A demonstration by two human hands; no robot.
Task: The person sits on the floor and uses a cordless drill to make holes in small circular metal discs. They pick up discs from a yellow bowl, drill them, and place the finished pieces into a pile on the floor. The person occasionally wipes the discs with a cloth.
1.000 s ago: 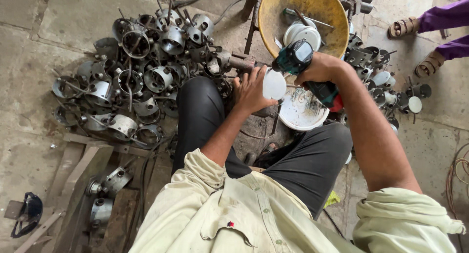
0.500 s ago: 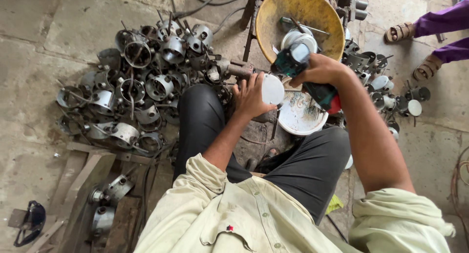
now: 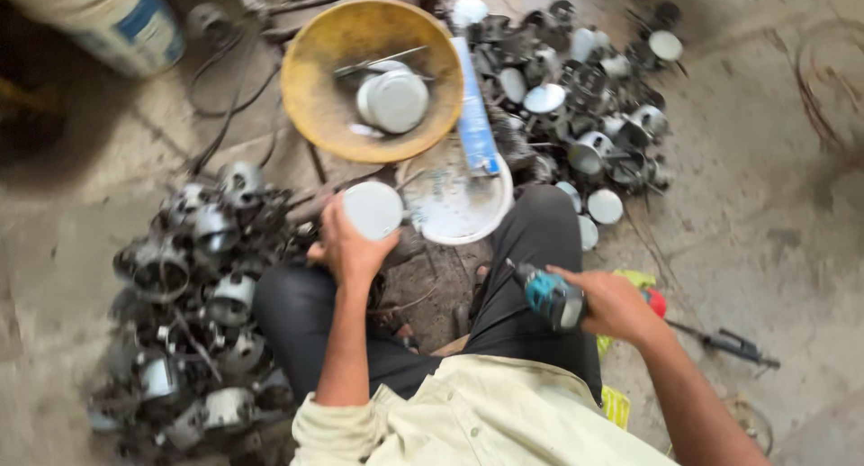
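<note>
Within the left hand (image 3: 346, 245), clenched about its rim, a round pale metal cap (image 3: 373, 209) is held flat-face-up just beside the white dish (image 3: 459, 209), while a teal power drill (image 3: 551, 297), gripped by the right hand (image 3: 612, 306), is kept well apart, its nose pointing leftward.

A yellow basin (image 3: 315, 115) sits between two heaps of metal parts (image 3: 193, 313)

Left hand (image 3: 346, 245) gripping white disc (image 3: 373, 209), right hand (image 3: 612, 304) — teal drill (image 3: 551, 297)
</note>
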